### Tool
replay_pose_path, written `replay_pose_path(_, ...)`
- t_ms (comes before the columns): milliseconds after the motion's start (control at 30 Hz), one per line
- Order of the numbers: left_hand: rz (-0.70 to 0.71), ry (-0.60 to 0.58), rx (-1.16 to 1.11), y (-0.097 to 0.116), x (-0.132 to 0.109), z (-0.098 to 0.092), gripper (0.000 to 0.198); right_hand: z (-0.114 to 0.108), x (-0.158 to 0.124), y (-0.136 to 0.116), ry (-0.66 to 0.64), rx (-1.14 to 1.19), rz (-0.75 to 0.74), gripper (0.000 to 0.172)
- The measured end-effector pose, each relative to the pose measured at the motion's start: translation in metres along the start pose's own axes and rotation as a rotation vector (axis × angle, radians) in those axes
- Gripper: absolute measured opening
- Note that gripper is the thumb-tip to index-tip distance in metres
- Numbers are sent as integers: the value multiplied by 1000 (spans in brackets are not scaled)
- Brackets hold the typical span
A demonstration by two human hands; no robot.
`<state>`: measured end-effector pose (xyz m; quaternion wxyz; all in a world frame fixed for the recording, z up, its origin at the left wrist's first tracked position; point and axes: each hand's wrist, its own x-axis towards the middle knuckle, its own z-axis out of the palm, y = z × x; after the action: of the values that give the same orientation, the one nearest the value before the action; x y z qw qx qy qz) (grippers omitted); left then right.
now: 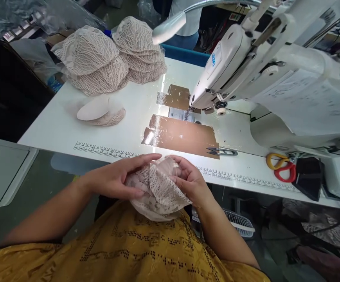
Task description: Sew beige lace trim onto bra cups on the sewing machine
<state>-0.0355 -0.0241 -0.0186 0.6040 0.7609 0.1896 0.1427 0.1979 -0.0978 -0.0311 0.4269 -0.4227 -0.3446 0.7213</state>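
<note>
Head view: lace fabric [168, 192] held between both hands [193, 184].

- Stacked cups [90, 58] were set upper left on the table [52, 125].
- Sewing machine [252, 78] was placed upper right.
- Snips [227, 152] and scissors [285, 172] were laid below it.
- Lace piece [165, 192] was held lower centre, between left hand [114, 178] and right hand [192, 181].

Two hands [109, 179], one lace bundle [170, 192]. Two lace-cup stacks [92, 53], one smooth cup pad [94, 109]. One Juki sewing machine [231, 58], one gooseneck lamp [170, 28], one thread snipper [224, 152], two scissor loops [288, 180] visible from here.
</note>
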Motion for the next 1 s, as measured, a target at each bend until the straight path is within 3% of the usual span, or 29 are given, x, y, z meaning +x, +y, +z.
replay_pose_path(100,48,99,76,2,4,0,53,-3,1,2,92,-161,-76,71)
replay_pose_path(200,106,97,-18,6,17,4,24,-1,5,6,86,-290,-166,60)
replay_pose_path(300,69,103,-168,7,25,10,34,-3,8,7,119,-398,-218,39)
replay_pose_path(367,-1,172,-225,5,26,14,46,-8,6,5,139,-432,-262,38)
replay_pose_path(433,-83,299,-250,2,25,16,52,-12,3,2,81,-393,-318,50)
replay_pose_path(533,-172,461,-272,0,23,20,53,-15,-2,0,-47,-404,-352,83)
replay_pose_path(600,-179,503,-292,1,23,21,55,-13,-1,1,-21,-535,-341,89)
replay_pose_path(633,-168,518,-294,2,24,22,56,-11,1,2,25,-599,-346,82)
replay_pose_path(733,-111,538,-263,5,27,24,58,-8,10,4,169,-666,-367,36)
replay_pose_path(800,-78,539,-233,5,28,24,59,-8,15,3,216,-648,-377,25)
replay_pose_path(933,-49,579,-213,5,27,23,59,-10,15,-1,174,-563,-382,41)
replay_pose_path(1000,-76,584,-216,5,26,23,58,-9,13,-1,94,-514,-375,61)
